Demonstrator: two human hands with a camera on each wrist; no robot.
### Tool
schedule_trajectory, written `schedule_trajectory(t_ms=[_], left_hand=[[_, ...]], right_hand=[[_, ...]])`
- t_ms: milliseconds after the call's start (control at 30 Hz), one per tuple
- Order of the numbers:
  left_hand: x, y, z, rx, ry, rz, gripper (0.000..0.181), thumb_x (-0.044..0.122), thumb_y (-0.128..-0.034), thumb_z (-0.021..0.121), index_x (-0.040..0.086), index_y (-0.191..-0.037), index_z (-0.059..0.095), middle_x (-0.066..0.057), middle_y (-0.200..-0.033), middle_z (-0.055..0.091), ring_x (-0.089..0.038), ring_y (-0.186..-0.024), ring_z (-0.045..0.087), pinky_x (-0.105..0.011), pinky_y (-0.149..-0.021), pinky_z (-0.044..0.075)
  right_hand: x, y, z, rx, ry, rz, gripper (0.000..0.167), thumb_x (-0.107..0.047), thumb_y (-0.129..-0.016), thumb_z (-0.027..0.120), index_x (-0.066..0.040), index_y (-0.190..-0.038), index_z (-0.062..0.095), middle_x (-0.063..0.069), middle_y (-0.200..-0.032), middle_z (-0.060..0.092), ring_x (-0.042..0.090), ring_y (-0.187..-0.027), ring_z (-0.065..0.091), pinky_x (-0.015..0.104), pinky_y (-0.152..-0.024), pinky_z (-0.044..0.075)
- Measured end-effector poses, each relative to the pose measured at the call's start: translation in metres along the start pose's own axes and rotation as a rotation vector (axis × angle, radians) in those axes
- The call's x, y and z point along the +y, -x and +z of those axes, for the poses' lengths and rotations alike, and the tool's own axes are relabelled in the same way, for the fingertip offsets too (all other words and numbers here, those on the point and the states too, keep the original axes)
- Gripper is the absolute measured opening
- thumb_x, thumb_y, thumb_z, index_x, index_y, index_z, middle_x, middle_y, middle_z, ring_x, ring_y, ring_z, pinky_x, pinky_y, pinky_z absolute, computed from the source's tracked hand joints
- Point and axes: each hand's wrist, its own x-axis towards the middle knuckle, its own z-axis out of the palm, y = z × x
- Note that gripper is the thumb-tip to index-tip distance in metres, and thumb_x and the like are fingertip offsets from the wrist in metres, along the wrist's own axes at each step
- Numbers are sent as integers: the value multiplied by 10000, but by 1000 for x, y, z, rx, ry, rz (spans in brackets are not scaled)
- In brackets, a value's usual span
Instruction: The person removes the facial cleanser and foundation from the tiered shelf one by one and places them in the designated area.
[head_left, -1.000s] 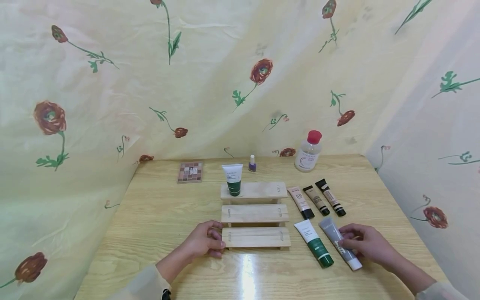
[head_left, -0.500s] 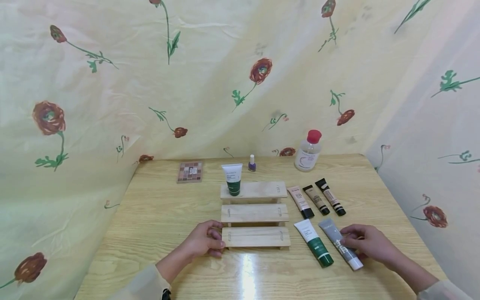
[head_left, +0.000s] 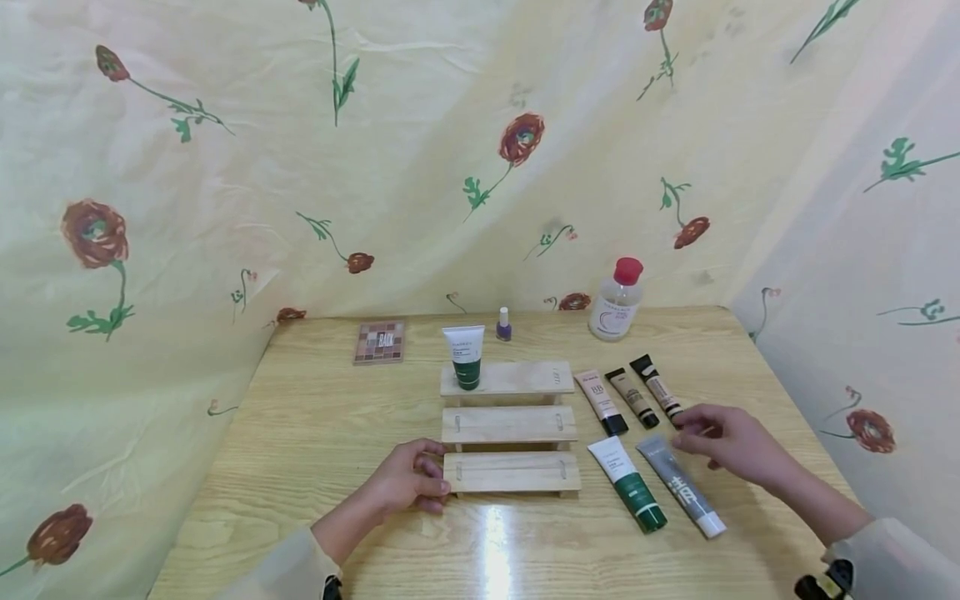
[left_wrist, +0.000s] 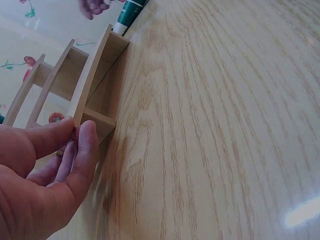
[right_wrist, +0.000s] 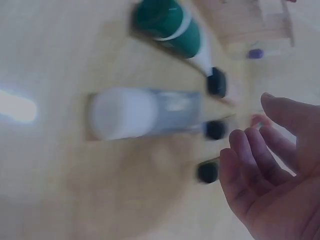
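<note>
My left hand [head_left: 408, 477] pinches the left end of the lowest step of a three-step wooden display rack [head_left: 510, 472]; the left wrist view shows thumb and forefinger at the board's corner. My right hand [head_left: 727, 446] hovers with parted, slightly bent fingers and nothing in them, between a grey tube [head_left: 681, 487] with a white cap and a slim black-capped concealer tube [head_left: 657, 389]. Beside the grey tube lies a white and green tube [head_left: 627, 483]. A smaller white and green tube [head_left: 467, 357] stands upright on the rack's top step, at its left end.
A pink BB cream tube [head_left: 601, 403] and a beige tube [head_left: 633, 397] lie right of the rack. Behind stand a purple nail polish bottle [head_left: 503, 326] and a red-capped clear bottle [head_left: 616, 304]. An eyeshadow palette [head_left: 378, 342] lies back left. Flowered cloth [head_left: 420, 167] walls the table.
My right hand has let go of the grey tube and moved away from me, toward the black-capped concealer. The tube stays on the table. My left hand has kept its place on the rack.
</note>
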Motion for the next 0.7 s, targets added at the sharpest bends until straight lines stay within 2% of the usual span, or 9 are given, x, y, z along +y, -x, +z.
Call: schedule_trajectory(t_ms=[167,300,533,633,700], left_hand=[[0,0,0,0,-2,-1,605,-102,-891,718,-95,-1422,429,-143,-989,566,-252,-794,692,-436,-737,687],[-1,-1,0,3,-1,-3,602,-101,-891,719,-91,-1420,431,-147,-991,565,-252,-792,690,-439,-732,687],[0,0,1,25,-19,-14,577,-94,-888,728,-72,-1397,456,-158,-996,579,-243,-781,693,-443,-715,687],[1,0,1,26,-17,-17,575,-96,-888,728,-71,-1397,460,-157,-994,581,-241,-781,692,-443,-713,687],[2,1,1,26,-14,-17,577,-102,-886,727,-76,-1395,459,-156,-989,581,-242,-782,693,-440,-712,687]], right_hand=[[-30,-24,-5,44,43,-125,423,-237,-947,758,15,-1270,654,75,-999,698,150,-796,644,305,-583,619],[-63,-48,-6,53,49,-193,376,-236,-944,766,-28,-1242,670,77,-1000,698,161,-827,640,282,-607,618],[-121,-85,9,34,-18,-338,391,-259,-926,791,-82,-1256,678,70,-1064,702,192,-952,663,232,-750,610],[-141,-99,19,12,-50,-388,405,-269,-923,795,-100,-1270,674,62,-1106,705,200,-1011,671,262,-836,610],[-154,-107,26,-5,-64,-405,411,-270,-916,803,-116,-1273,672,54,-1134,704,203,-1040,676,327,-892,612]])
